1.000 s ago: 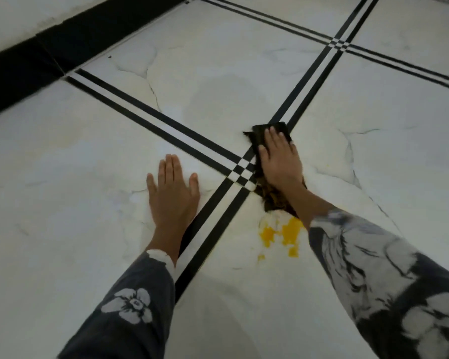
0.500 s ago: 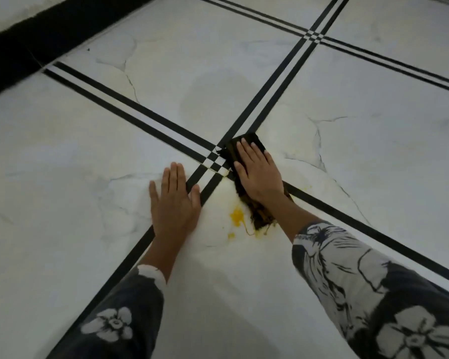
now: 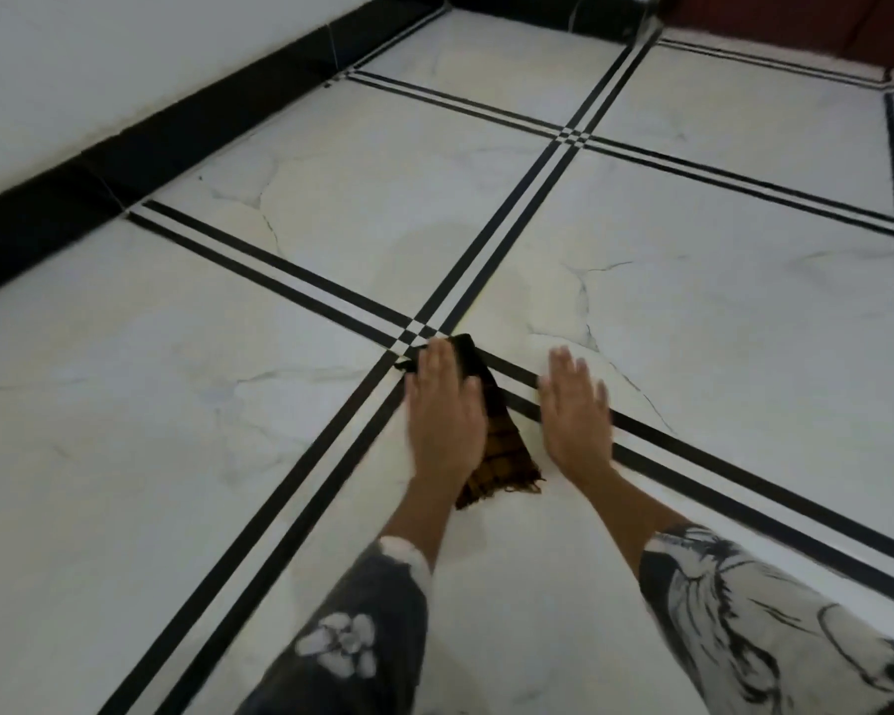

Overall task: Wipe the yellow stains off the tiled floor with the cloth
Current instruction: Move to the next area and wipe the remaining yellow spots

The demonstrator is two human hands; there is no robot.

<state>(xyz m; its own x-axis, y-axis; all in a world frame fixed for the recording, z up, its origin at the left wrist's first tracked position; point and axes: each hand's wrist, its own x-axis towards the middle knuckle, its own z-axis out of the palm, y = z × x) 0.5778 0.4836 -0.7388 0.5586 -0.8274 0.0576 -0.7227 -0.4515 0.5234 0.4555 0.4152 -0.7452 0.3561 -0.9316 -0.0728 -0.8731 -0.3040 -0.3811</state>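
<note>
Presses left hand [image 3: 447, 412] flat onto cloth [image 3: 504, 448], fingers straight and together, thumb lying against cloth's far part; no curl, no pinch. Covers left half of cloth with palm. Leaves right edge and frayed near end of cloth showing, just right of left wrist. Leaves dark far tip poking out past the fingertips too.

Cloth placement: dark brown-black check, long and narrow, on white tiled floor [image 3: 125, 405], far tip touching the crossing of black double lines [image 3: 415, 328], rest running near-right over the line band onto the near tile.

Holds right hand [image 3: 575, 412] open just right of cloth, apart from it, bare tile in the gap. Fingers straight, slightly spread, nothing gripped. Lies over the black line band; motion blur, so cannot tell if pressed down or hovering just above.

So: cloth between the two hands, under the left, clear of the right.

Wears dark flower-print sleeves: left sleeve [image 3: 352, 642], right sleeve [image 3: 744, 616].

Far left: black skirting [image 3: 47, 219] below white wall [image 3: 73, 69].
</note>
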